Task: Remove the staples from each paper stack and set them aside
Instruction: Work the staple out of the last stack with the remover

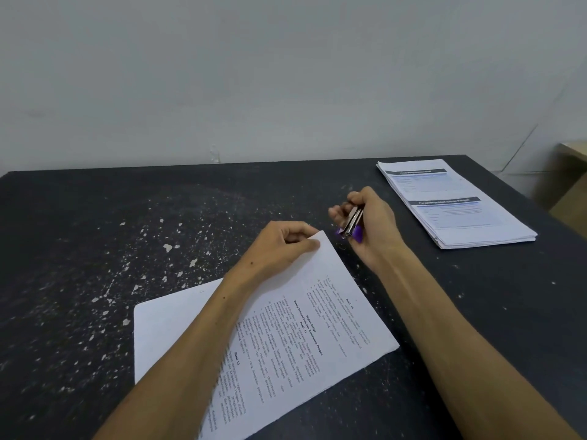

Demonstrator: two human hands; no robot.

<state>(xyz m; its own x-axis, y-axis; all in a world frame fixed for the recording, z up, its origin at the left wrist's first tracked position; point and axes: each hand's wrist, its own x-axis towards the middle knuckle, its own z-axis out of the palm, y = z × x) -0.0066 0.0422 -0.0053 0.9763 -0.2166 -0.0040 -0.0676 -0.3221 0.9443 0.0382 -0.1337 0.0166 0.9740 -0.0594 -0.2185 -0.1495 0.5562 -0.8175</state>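
Note:
A printed paper stack (317,328) lies in front of me on the black table (95,249), turned at an angle. My left hand (286,246) pinches its far corner between thumb and fingers. Just right of that corner, my right hand (368,223) grips a small purple and metal staple remover (352,224), its tip pointing down toward the table near the corner. I cannot make out a staple. A second stack of printed sheets (457,204) with blue headers lies flat at the far right of the table.
The black tabletop is speckled with white paint chips on its left half. A pale wall (286,74) stands right behind the table. A light wooden piece of furniture (571,173) sits beyond the table's right edge.

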